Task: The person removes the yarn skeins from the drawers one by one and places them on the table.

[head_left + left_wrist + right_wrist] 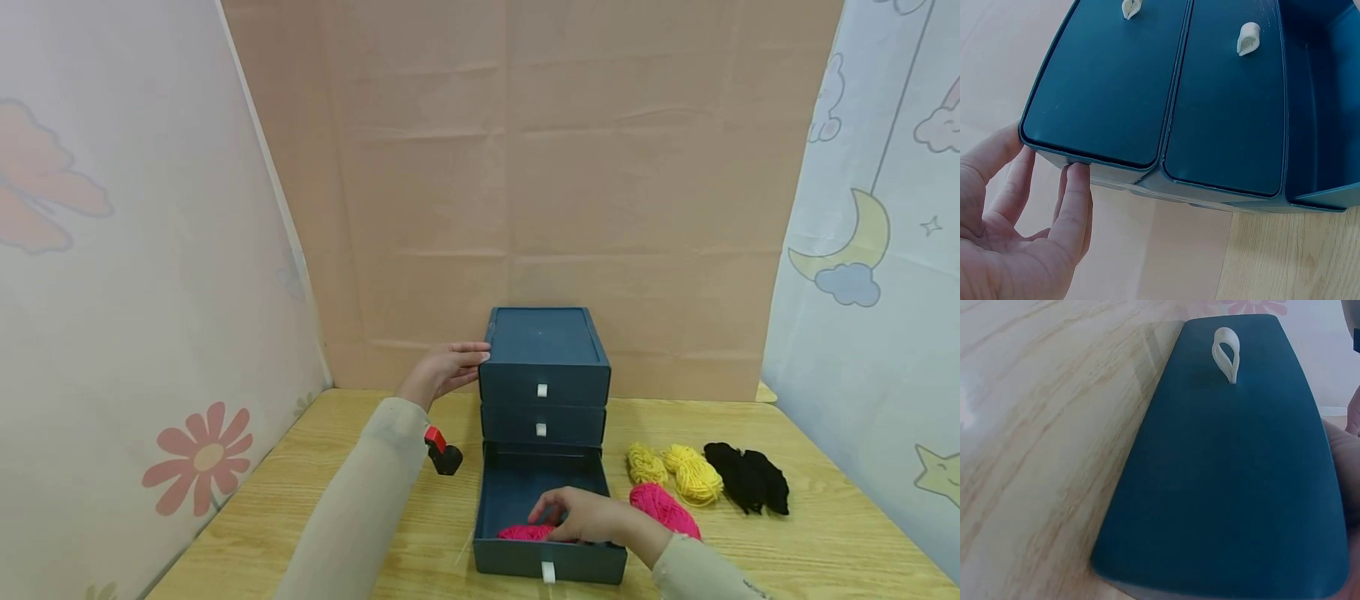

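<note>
A dark blue drawer cabinet [543, 333] stands on the table, its bottom drawer [510, 557] pulled out and the two upper drawers closed. My left hand [447, 367] steadies the cabinet's upper left side, touching it with extended fingertips; in the left wrist view the left hand [1029, 212] is at the top drawer's corner. Inside the bottom drawer, near its front, lies a skein of pink yarn [522, 532]. My right hand [588, 517] reaches over the drawer's right side, fingers and thumb bent round the skein's right end. The drawer front [1222, 469] hides the yarn in the right wrist view.
To the cabinet's right lie another pink yarn skein [664, 510], yellow yarn skeins [693, 475] and black yarn [746, 477]. Each drawer has a white pull tab [548, 572]. A brown backdrop [420, 208] rises behind, with patterned curtains at both sides.
</note>
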Motion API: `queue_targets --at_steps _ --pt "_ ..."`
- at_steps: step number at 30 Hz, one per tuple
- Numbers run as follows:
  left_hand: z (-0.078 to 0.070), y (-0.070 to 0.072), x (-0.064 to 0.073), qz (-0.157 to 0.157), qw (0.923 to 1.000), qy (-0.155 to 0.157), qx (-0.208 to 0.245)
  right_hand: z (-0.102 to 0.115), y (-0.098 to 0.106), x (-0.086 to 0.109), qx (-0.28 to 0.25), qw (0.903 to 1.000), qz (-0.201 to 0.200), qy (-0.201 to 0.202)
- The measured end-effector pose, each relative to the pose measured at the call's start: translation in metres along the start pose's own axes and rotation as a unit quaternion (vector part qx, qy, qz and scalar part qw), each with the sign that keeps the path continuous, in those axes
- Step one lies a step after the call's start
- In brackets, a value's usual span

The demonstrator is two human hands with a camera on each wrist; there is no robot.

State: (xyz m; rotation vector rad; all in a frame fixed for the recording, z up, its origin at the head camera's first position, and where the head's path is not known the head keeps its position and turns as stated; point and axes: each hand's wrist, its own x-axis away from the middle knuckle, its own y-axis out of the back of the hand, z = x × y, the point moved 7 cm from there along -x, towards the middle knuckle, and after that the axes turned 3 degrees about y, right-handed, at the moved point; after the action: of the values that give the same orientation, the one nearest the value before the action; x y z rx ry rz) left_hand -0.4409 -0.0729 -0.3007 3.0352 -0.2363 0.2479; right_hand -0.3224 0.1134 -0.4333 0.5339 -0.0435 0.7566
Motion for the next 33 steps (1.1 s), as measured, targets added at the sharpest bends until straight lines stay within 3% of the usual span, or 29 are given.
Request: queue_targets --at_steps 14,25,33 --pt "-0.003 -0.001 0.001 0.005 1.0 -0.002 -0.001 0.002 0.004 0.0 0.028 0.9995 -0.012 0.008" --pt "0.001 0.001 -0.002 -0.002 1.0 -0.001 -0.005 0.019 0.026 0.012 -0.018 0.9972 -0.055 0.047" --pt "0.0 0.0 0.0 0.002 1.0 -0.001 -0.004 0.041 0.046 0.03 -0.075 0.9883 -0.092 0.096"
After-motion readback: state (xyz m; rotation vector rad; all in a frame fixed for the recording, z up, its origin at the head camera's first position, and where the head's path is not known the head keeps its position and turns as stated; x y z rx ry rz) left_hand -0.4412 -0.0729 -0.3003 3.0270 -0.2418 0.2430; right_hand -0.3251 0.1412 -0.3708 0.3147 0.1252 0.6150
